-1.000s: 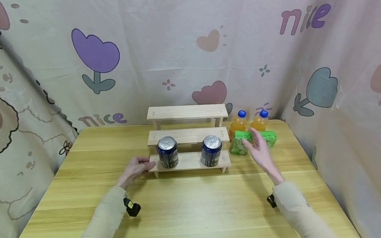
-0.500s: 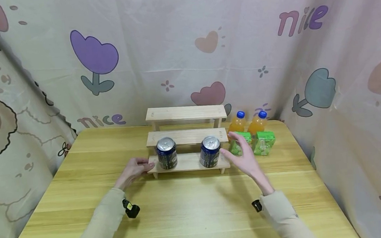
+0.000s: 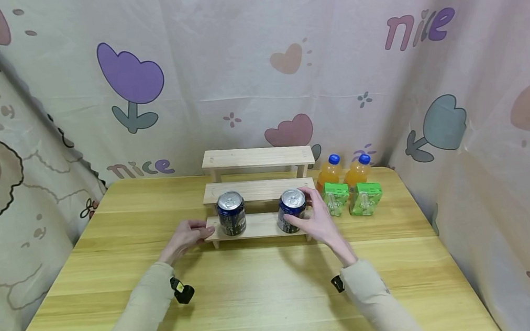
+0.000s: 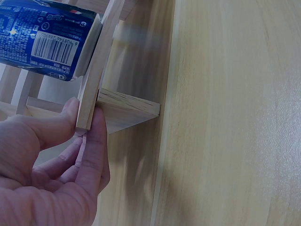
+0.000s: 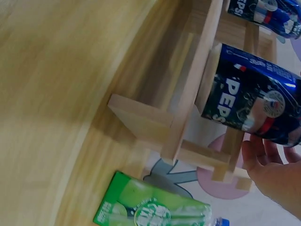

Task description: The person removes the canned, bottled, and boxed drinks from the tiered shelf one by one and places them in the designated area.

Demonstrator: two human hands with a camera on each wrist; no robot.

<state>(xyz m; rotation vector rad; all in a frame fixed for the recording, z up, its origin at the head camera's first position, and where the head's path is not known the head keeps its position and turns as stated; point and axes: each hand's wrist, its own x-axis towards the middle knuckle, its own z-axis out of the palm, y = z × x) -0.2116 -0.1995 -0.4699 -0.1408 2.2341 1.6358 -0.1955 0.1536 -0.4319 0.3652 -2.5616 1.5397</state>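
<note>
A three-tier wooden display stand (image 3: pixel 262 190) stands on the table, with two dark blue Pepsi cans upright on its lowest tier. My left hand (image 3: pixel 188 238) pinches the left end of that tier; in the left wrist view the thumb lies above the board (image 4: pixel 89 101) and the fingers beneath. The left can (image 3: pixel 231 214) stands just beside it. At the right can (image 3: pixel 291 211), my right hand (image 3: pixel 319 223) has its thumb across the front and its fingers around the right side. Part of this hand (image 5: pixel 277 176) shows against the can (image 5: pixel 254 96) in the right wrist view.
Two green drink cartons, the nearer-left one (image 3: pixel 336 198) and the right one (image 3: pixel 365 199), stand right of the stand. Behind them are two orange juice bottles with blue caps, a left bottle (image 3: pixel 329 172) and a right bottle (image 3: pixel 359 170). A patterned curtain (image 3: pixel 219 75) hangs behind the table.
My right hand has let go of the right green carton, leaving it beside the other, and moved left to the right can. My left hand keeps its hold on the stand.
</note>
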